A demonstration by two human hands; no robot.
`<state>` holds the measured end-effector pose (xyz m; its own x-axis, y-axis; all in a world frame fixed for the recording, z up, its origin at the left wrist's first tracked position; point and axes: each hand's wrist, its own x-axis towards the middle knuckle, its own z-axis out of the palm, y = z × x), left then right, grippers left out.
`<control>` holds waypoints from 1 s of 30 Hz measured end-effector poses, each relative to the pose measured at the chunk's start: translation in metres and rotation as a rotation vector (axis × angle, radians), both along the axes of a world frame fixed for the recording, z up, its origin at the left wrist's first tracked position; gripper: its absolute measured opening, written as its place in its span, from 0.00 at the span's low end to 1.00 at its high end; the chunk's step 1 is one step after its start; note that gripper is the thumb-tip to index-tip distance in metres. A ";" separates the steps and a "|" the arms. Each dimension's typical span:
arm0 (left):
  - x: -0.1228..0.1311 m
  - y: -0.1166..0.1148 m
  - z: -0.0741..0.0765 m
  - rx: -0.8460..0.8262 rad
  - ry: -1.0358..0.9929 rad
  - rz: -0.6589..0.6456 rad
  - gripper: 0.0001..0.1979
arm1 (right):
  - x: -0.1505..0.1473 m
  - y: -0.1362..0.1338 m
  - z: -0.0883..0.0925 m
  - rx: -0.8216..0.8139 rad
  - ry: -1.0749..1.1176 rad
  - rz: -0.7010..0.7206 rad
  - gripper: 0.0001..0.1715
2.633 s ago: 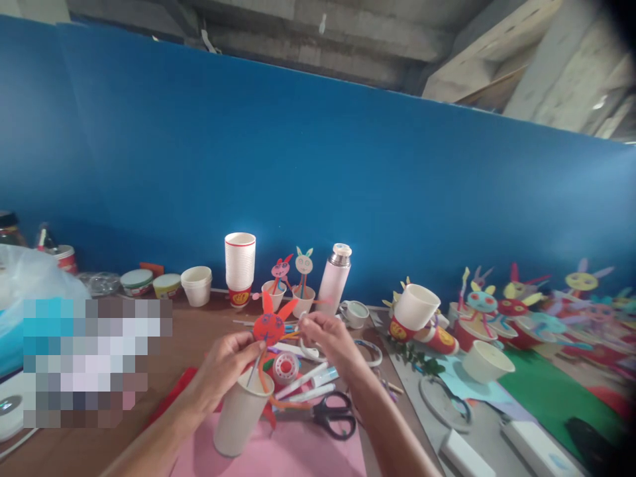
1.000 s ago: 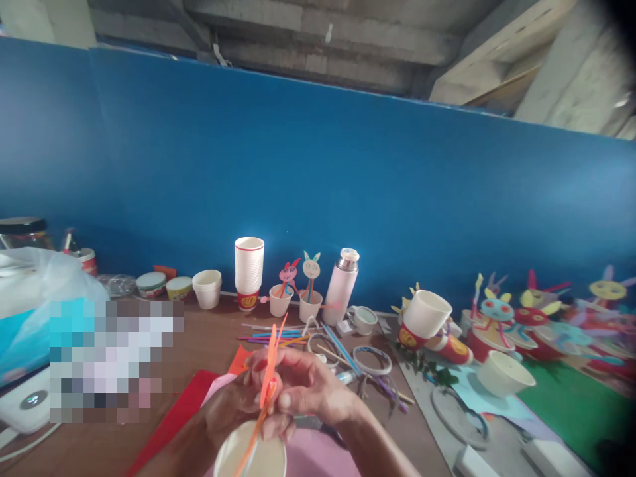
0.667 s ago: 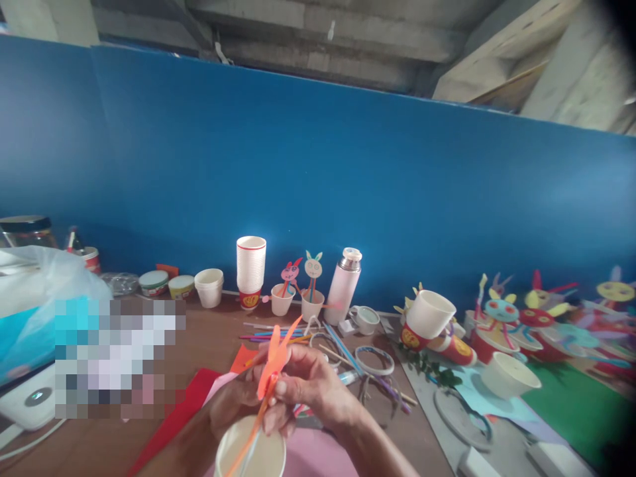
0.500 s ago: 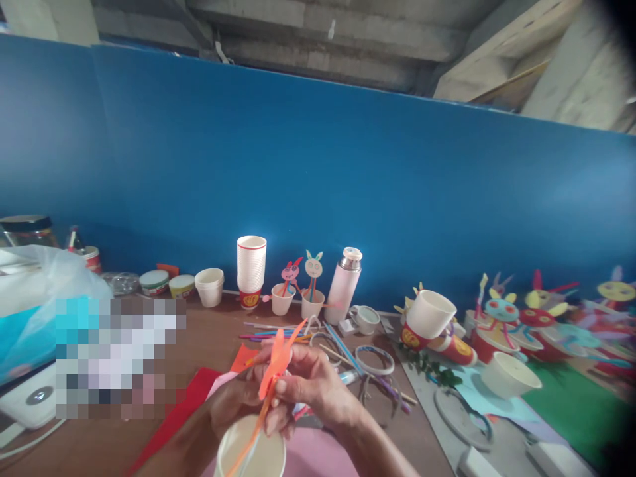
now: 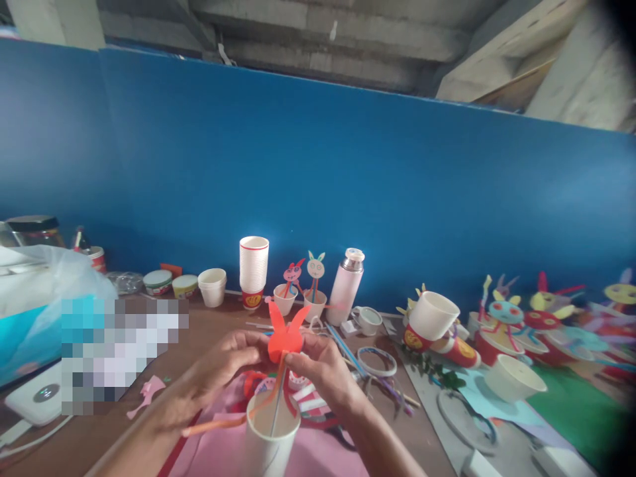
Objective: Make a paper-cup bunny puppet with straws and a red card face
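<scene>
An orange paper rabbit head with two long ears stands upright between my hands. My right hand pinches its lower right edge, thumb in front. On the other side, my left hand has its fingers closed at the head's left edge. Below the head a thin straight stem drops into a white paper cup. An orange pipe cleaner bends out over the cup's rim to the left. Pink paper lies under the cup.
Behind my hands stand a stack of paper cups, two finished rabbit cups and a pink thermos. Tape rolls and pipe cleaners lie at right. More decorated cups fill the far right. A power bank lies left.
The rabbit head has turned from edge-on to facing flat, ears spread. My hands have moved apart to either side of it, and the cup appears farther right and higher.
</scene>
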<state>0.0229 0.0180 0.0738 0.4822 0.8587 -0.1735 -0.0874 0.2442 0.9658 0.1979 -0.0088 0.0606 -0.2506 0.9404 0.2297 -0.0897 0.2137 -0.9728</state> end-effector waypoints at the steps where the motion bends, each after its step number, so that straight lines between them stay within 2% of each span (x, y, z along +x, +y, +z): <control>1: 0.000 -0.001 0.002 0.035 -0.010 -0.069 0.11 | 0.000 0.002 -0.001 0.006 -0.015 -0.010 0.12; 4: 0.001 -0.003 0.005 0.121 -0.035 -0.194 0.12 | 0.000 0.005 -0.003 0.043 -0.065 -0.046 0.14; 10: 0.002 -0.004 0.001 0.230 -0.007 -0.246 0.11 | 0.000 0.005 -0.003 0.152 -0.179 -0.131 0.12; 14: 0.002 -0.004 0.004 0.256 0.068 -0.235 0.10 | -0.001 0.005 -0.004 0.169 -0.245 -0.172 0.13; 19: 0.003 -0.004 0.009 0.275 0.151 -0.194 0.10 | -0.001 0.002 -0.001 0.188 -0.297 -0.148 0.12; 23: 0.004 -0.004 0.008 0.246 0.106 -0.213 0.10 | -0.001 0.003 -0.002 0.175 -0.300 -0.175 0.13; 30: 0.003 -0.001 -0.003 0.250 0.018 -0.232 0.10 | 0.003 0.006 -0.006 0.133 -0.308 -0.225 0.15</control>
